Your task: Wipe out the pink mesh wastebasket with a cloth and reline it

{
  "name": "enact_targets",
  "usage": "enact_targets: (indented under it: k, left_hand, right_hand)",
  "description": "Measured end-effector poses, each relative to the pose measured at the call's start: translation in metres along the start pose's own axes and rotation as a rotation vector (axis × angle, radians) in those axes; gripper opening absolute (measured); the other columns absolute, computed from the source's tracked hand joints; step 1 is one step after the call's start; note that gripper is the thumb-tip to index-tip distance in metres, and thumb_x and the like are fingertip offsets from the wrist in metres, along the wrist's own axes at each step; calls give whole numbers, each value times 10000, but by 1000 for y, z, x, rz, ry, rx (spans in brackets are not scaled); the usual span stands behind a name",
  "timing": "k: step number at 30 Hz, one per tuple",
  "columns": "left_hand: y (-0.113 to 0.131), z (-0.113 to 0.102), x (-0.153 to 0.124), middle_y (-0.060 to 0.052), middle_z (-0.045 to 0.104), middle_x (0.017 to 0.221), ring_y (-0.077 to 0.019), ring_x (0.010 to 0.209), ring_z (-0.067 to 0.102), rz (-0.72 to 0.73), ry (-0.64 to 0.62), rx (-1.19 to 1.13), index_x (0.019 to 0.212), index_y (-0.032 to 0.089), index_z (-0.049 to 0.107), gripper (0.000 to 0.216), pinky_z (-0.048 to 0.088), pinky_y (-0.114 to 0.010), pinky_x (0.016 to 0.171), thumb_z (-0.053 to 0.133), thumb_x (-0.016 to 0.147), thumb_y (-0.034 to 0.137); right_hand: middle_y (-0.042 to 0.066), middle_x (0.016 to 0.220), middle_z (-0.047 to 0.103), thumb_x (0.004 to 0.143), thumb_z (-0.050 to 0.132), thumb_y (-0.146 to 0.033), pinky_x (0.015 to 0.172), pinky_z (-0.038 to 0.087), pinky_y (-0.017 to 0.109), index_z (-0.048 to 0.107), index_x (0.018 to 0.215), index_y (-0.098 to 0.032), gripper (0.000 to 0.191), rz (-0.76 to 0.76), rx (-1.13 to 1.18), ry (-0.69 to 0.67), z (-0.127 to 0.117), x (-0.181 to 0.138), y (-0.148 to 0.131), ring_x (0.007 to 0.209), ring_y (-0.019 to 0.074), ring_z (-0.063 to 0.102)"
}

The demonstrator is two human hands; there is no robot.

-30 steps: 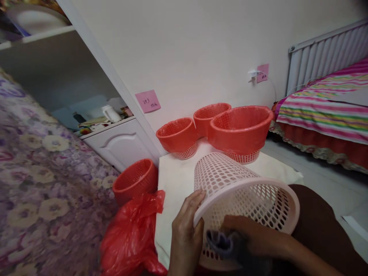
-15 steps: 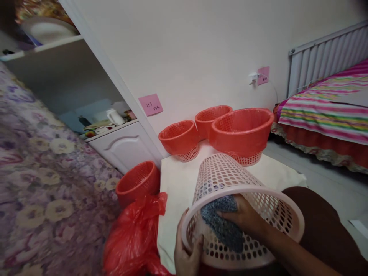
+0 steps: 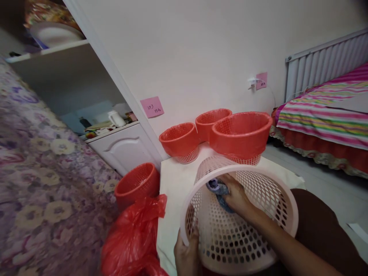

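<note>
Pale pink and full of holes, the basket [image 3: 238, 214] lies tipped on its side over your lap at the near edge of the table [image 3: 175, 180], its mouth facing you. Your left hand [image 3: 186, 255] pinches the near rim, thumb over the lip. Your right hand [image 3: 235, 195] is deep inside, closed on a blue-grey cloth [image 3: 218, 188] pressed against the far wall.

The left grip looks thin: it takes only one spot of the rim, so a hard push from the cloth could twist the basket or roll it off your lap. The mesh could also snag the cloth or a fingertip.

Just beyond the basket stand three lined red baskets [image 3: 241, 132]; a shove forward could knock the nearest one. Left of the basket, a loose red bag [image 3: 135, 237] is heaped by the table edge, with a fourth red basket [image 3: 138, 182] behind it, near enough for your left elbow to drag.
</note>
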State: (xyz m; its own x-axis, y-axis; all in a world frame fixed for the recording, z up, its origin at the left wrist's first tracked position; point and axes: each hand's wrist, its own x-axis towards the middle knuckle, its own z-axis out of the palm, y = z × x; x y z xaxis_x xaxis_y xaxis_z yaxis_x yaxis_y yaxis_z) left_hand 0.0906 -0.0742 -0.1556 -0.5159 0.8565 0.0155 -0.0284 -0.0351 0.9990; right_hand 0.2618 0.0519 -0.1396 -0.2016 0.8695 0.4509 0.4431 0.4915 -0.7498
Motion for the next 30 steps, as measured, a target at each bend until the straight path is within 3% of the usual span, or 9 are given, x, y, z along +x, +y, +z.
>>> enact_targets:
  k: [4,8,12,15,19,23,26,28,30]
  left_hand:
    - [14,0,-7,-96,673,1255,-272,1231,568,56,-48,155,1239,197,612,502,359,-435,1119,614,792,426]
    - [9,2,-10,-100,664,1267,-273,1186,600,63,-107,85,1313,183,558,567,429,-397,1061,588,801,425]
    - [-2,-1,-8,-98,667,1258,-261,1193,598,65,-72,112,1298,169,570,542,404,-390,1087,553,815,414]
    - [-6,-3,-6,-100,666,1256,-249,1214,587,108,-32,174,1311,166,556,531,383,-382,1108,532,826,381]
    - [-2,-6,-3,-98,614,1335,-230,1262,552,199,-44,208,1344,166,520,537,368,-357,1121,500,827,313]
    - [10,-12,1,-80,646,1300,-234,1213,592,183,-96,257,1334,193,536,516,417,-366,1084,534,832,314]
    - [23,-11,5,-91,644,1304,-254,1216,586,162,-163,271,1308,189,559,500,412,-400,1088,575,830,336]
    - [31,-6,6,-97,644,1302,-258,1211,587,156,-194,257,1299,186,564,488,406,-417,1093,580,828,315]
    - [39,0,6,-88,656,1282,-254,1195,598,171,-221,254,1289,197,576,472,414,-424,1085,551,819,236]
  right_hand:
    - [107,1259,631,667,516,-18,1026,408,383,603,1207,-200,576,133,-150,-67,38,22,18,1198,283,546]
    - [138,1276,625,746,567,-69,1011,417,409,600,1216,-174,483,185,-207,-187,76,28,26,1215,306,541]
    - [130,1235,641,764,653,-122,959,458,454,589,1222,-150,463,198,-244,-346,88,26,31,1139,286,592]
    - [143,1206,659,759,668,-153,921,474,472,612,1178,-150,423,209,-257,-421,79,25,26,1096,298,619]
    - [142,1064,728,667,676,-166,810,497,389,673,1046,-170,379,120,-195,-529,53,3,4,981,326,673]
    - [16,899,758,674,657,-237,675,479,248,679,923,-229,250,-27,-28,-679,20,-44,-19,819,217,697]
    - [-11,842,743,669,670,-261,629,468,230,668,902,-214,238,-115,191,-818,1,-56,-23,753,193,684]
    - [-25,844,741,637,666,-189,648,485,229,677,901,-211,266,-105,224,-805,-4,-43,-18,771,193,683]
    - [-10,933,746,657,620,-130,736,505,258,680,956,-215,317,-47,147,-660,-2,-18,-10,865,208,679]
